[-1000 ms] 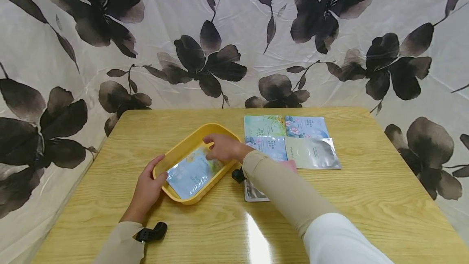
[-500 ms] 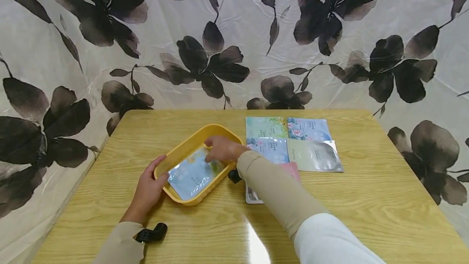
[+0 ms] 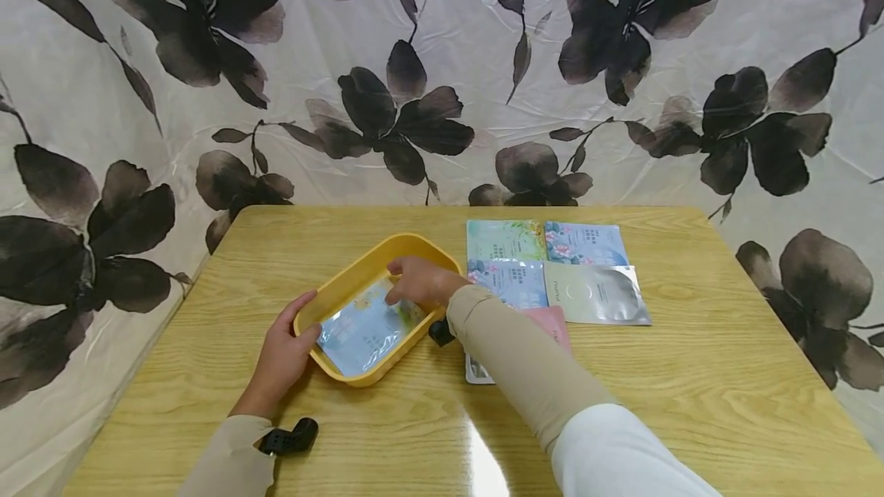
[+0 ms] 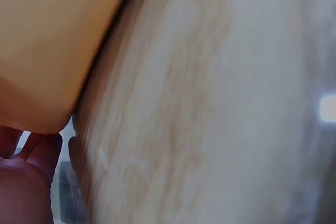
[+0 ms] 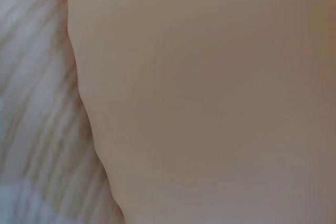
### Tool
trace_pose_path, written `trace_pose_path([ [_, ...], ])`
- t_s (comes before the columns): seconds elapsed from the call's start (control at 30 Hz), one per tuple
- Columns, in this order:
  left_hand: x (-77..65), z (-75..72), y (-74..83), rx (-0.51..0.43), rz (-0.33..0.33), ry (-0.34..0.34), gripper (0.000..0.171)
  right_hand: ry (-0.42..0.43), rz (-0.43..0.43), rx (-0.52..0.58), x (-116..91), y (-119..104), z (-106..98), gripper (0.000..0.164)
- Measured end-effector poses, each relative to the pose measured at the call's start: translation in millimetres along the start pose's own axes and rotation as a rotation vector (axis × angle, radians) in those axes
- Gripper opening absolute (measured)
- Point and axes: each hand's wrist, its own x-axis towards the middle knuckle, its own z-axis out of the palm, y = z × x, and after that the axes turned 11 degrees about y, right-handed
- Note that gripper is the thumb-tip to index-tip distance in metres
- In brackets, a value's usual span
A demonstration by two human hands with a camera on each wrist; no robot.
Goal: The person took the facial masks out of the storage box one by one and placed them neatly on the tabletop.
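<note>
A yellow plastic basket (image 3: 334,280) sits at an angle on the wooden table, left of centre. My left hand (image 3: 285,343) grips its near-left end, thumb and fingers spread around the corner; the left wrist view shows fingers (image 4: 44,153) against the basket's outer wall. Inside lies a shiny light-blue face mask packet (image 3: 366,332) with yellow flowers, flat on the bottom. My right hand (image 3: 424,282) reaches in over the packet's far right end, thumb and index finger apart. Its other fingers are hidden. Mostly blurred basket wall (image 5: 199,98) fills the right wrist view.
Right of the basket, several face mask packets lie in rows: a green one (image 3: 504,240), blue ones (image 3: 587,242), a silver-green one (image 3: 597,294) and a pink one (image 3: 552,320) partly under my right sleeve (image 3: 514,359). A floral cloth (image 3: 442,182) hangs behind the table (image 3: 691,390).
The view has shifted slightly. My right forearm has swung a little to the left, while both hands keep their places at the basket.
</note>
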Motion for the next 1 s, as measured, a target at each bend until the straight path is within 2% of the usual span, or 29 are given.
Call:
trace_pose_path([
  [0.27, -0.8, 0.0, 0.6, 0.008, 0.003, 0.003, 0.057, 0.007, 0.006, 0.101, 0.4, 2.2, 3.5, 0.069],
  [0.6, -1.3, -0.6, 0.0, 0.016, 0.013, 0.003, 0.057, 0.037, -0.018, 0.313, 2.0, 3.4, 3.4, 0.064],
  [1.0, 0.1, 0.2, 2.1, 0.005, -0.014, 0.002, 0.057, 0.052, -0.045, 0.347, -1.1, 5.2, -0.6, 0.062],
])
